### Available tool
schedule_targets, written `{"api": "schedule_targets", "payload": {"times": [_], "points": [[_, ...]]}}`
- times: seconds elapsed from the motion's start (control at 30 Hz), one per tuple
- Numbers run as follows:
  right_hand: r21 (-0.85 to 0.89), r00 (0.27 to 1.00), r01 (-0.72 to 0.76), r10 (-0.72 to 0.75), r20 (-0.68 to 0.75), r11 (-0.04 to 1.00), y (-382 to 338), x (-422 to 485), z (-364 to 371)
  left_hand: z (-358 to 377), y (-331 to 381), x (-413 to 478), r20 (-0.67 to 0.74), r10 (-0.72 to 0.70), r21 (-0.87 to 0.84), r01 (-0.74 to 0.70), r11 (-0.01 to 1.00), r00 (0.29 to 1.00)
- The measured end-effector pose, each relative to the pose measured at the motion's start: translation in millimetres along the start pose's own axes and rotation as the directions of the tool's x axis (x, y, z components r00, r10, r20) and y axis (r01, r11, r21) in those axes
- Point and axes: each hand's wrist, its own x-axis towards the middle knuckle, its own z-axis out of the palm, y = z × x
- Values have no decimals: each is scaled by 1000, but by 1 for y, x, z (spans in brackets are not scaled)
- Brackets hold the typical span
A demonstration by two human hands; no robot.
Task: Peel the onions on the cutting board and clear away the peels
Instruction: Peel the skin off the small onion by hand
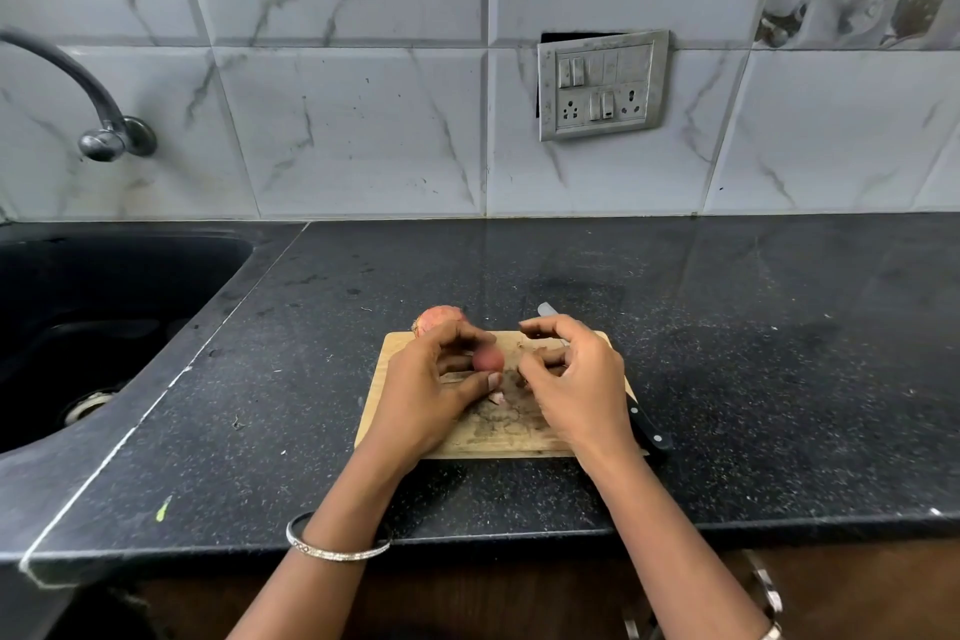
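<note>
**Two hands at one small onion over the board**

Near the front edge of the dark desk (779, 405) lies the wooden cutting board (397, 353). Above it the left hand (431, 390) curls its fingers round a small onion (488, 360). The right hand (576, 379) is just beside it with bent fingers; whether it pinches a peel I cannot tell. A peel scrap (497, 398) lies on the board under the hands. A knife (647, 426) lies along the board's right edge, partly under the right hand. A second onion (439, 318) sits at the far left corner. Right of the board and behind it the desk is open. To the left is the sink (104, 301). Behind are a tap (98, 120) and a socket plate (602, 86) on the tiled wall (363, 120).
</note>
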Motion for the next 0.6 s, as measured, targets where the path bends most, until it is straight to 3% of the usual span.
{"api": "schedule_targets", "payload": {"times": [0.2, 0.6], "points": [[81, 992, 22, -32, 125, 997, -6, -3, -1, 6, 3, -4, -63, 93, 147, -83, 986, 994], [73, 992, 66, -74, 103, 995, 5, -1, -1, 7, 0, -3, -89, 161, 234, -136, 963, 983]]}}
